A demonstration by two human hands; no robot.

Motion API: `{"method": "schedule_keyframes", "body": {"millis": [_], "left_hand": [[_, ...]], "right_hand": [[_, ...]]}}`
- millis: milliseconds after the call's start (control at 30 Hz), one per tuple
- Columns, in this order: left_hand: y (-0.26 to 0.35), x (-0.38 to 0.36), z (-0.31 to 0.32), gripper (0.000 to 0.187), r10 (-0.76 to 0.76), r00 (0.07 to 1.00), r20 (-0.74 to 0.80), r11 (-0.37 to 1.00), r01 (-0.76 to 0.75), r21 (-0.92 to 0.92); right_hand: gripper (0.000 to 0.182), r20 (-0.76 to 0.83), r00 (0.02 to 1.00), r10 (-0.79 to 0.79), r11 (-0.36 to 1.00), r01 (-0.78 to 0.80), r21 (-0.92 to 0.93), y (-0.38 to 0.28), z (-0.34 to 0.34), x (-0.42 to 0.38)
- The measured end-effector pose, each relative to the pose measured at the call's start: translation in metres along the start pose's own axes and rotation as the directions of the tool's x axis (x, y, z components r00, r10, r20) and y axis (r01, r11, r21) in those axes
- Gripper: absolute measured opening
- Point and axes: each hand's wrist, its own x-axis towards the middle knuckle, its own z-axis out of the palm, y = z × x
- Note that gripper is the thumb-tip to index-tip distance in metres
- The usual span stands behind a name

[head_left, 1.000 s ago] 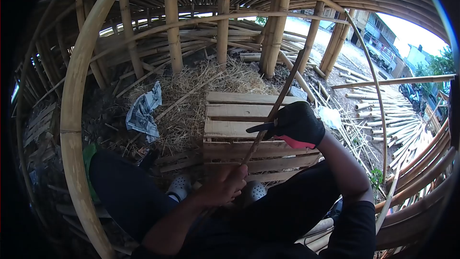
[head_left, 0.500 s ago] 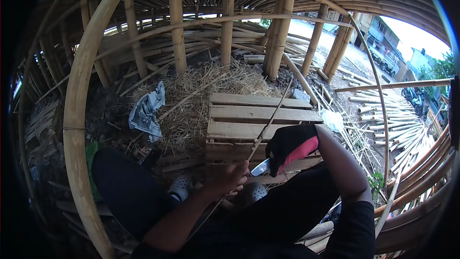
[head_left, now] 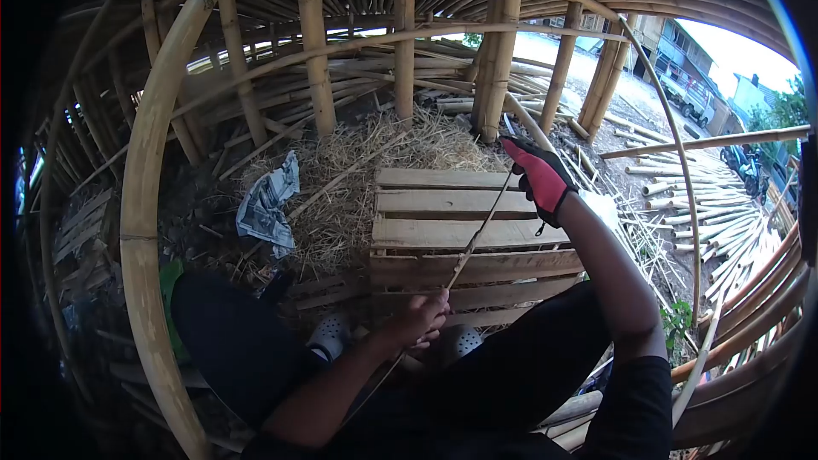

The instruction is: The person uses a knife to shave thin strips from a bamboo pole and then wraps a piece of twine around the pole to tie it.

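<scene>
My bare left hand is closed around a thin bamboo strip, low in front of my body. The strip slants up and to the right over a slatted wooden crate, and its lower end runs back under my left forearm. My right hand, in a red and black glove, is at the strip's far end with its fingers curled. The knife that showed in this hand half a second ago is hidden by the glove now.
Straw and a crumpled newspaper lie left of the crate. A thick bamboo pole curves up close on my left. Bamboo posts stand ahead. Cut bamboo poles are piled on the right.
My gloved right hand has moved up and away along the strip, from near my left hand to the far end. The knife blade has gone from sight. My left hand has barely moved.
</scene>
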Motion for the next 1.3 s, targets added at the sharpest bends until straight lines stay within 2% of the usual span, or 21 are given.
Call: {"method": "schedule_keyframes", "body": {"millis": [100, 200, 233, 267, 333, 367, 400, 467, 500, 533, 600, 733, 833, 967, 1033, 1067, 1133, 1167, 1233, 1267, 1300], "left_hand": [[-0.002, 0.001, -0.003, 0.042, 0.006, 1.000, 0.009, 1.000, -0.006, 0.011], [-0.002, 0.001, -0.002, 0.042, 0.004, 1.000, 0.006, 1.000, -0.004, 0.025], [-0.001, 0.001, -0.001, 0.042, 0.004, 1.000, 0.002, 1.000, -0.005, 0.029], [-0.001, 0.002, -0.001, 0.042, 0.001, 1.000, 0.000, 0.999, -0.001, 0.036], [-0.002, 0.004, -0.002, 0.042, 0.001, 1.000, 0.027, 0.999, -0.002, 0.036], [-0.002, 0.004, -0.002, 0.042, -0.004, 1.000, 0.026, 0.999, 0.003, 0.042], [-0.002, 0.005, -0.001, 0.043, -0.009, 0.999, 0.036, 0.999, 0.008, 0.043], [-0.004, 0.006, 0.000, 0.043, -0.019, 0.999, 0.044, 0.999, 0.017, 0.048], [-0.005, 0.007, 0.000, 0.043, -0.031, 0.998, 0.050, 0.998, 0.028, 0.048], [-0.007, 0.008, 0.000, 0.043, -0.043, 0.998, 0.056, 0.998, 0.040, 0.047], [-0.011, 0.011, -0.001, 0.043, -0.045, 0.997, 0.059, 0.997, 0.041, 0.058], [-0.012, 0.011, 0.000, 0.043, -0.062, 0.996, 0.065, 0.997, 0.058, 0.059], [-0.008, 0.007, 0.005, 0.043, -0.089, 0.995, 0.038, 0.994, 0.087, 0.060], [-0.012, 0.009, 0.004, 0.043, -0.077, 0.997, 0.029, 0.996, 0.076, 0.047], [-0.012, 0.009, 0.004, 0.043, -0.064, 0.998, 0.018, 0.997, 0.063, 0.054], [-0.013, 0.010, 0.002, 0.043, -0.064, 0.998, 0.017, 0.997, 0.063, 0.052], [-0.013, 0.012, -0.001, 0.043, -0.052, 0.998, 0.046, 0.998, 0.051, 0.030], [-0.012, 0.011, -0.002, 0.043, -0.052, 0.998, 0.046, 0.998, 0.051, 0.028], [-0.003, 0.006, -0.003, 0.043, -0.018, 0.999, 0.042, 1.000, 0.019, -0.019], [0.000, 0.005, -0.005, 0.043, -0.023, 0.999, 0.041, 1.000, 0.024, -0.019], [0.002, 0.003, -0.008, 0.043, 0.011, 0.999, 0.038, 0.999, -0.010, -0.032]], "right_hand": [[0.040, 0.078, 0.997, 0.002, 0.998, 0.003, -0.058, 0.001, -0.005, 0.000], [0.039, -0.003, 0.999, -0.045, 0.997, 0.044, -0.064, -0.005, -0.004, -0.008], [0.043, -0.030, 1.000, -0.001, 0.989, -0.003, -0.146, -0.006, -0.007, -0.005], [0.043, -0.034, 0.999, 0.000, 0.990, -0.004, -0.139, -0.005, -0.008, -0.003], [0.051, -0.062, 0.990, -0.129, 0.984, 0.121, -0.130, -0.005, -0.007, -0.002], [0.057, -0.085, 0.996, -0.039, 0.979, 0.021, -0.201, -0.008, -0.009, -0.002], [0.057, -0.088, 0.995, -0.037, 0.981, 0.019, -0.195, -0.003, -0.010, 0.005], [0.062, -0.102, 0.965, -0.242, 0.866, 0.167, -0.471, 0.014, -0.014, 0.022], [0.067, -0.075, 0.941, -0.329, 0.635, 0.162, -0.755, 0.005, -0.013, 0.017], [0.067, -0.079, 0.942, -0.327, 0.640, 0.159, -0.752, 0.004, -0.014, 0.018], [0.071, 0.044, 0.937, -0.346, 0.434, 0.201, -0.878, 0.004, -0.016, 0.020], [0.086, 0.050, 0.969, -0.243, 0.471, 0.163, -0.867, 0.000, -0.010, 0.023], [0.082, 0.018, 0.983, -0.182, 0.527, 0.113, -0.843, -0.001, -0.004, 0.017], [0.083, 0.000, 0.976, -0.216, 0.481, 0.106, -0.870, 0.022, -0.006, 0.035], [0.066, 0.131, 0.940, -0.315, 0.428, 0.264, -0.865, 0.027, -0.006, 0.039], [0.066, 0.133, 0.940, -0.314, 0.427, 0.265, -0.864, 0.029, -0.007, 0.042], [0.050, 0.286, 0.932, -0.223, 0.391, 0.354, -0.850, 0.019, -0.006, 0.035], [0.050, 0.287, 0.932, -0.222, 0.390, 0.354, -0.850, 0.020, -0.005, 0.034], [0.047, 0.356, 0.853, -0.383, 0.373, 0.495, -0.785, 0.023, -0.004, 0.030], [0.047, 0.355, 0.854, -0.379, 0.377, 0.493, -0.784, 0.025, -0.005, 0.029], [0.046, 0.423, 0.821, -0.385, 0.360, 0.555, -0.750, 0.023, -0.006, 0.027]]}}
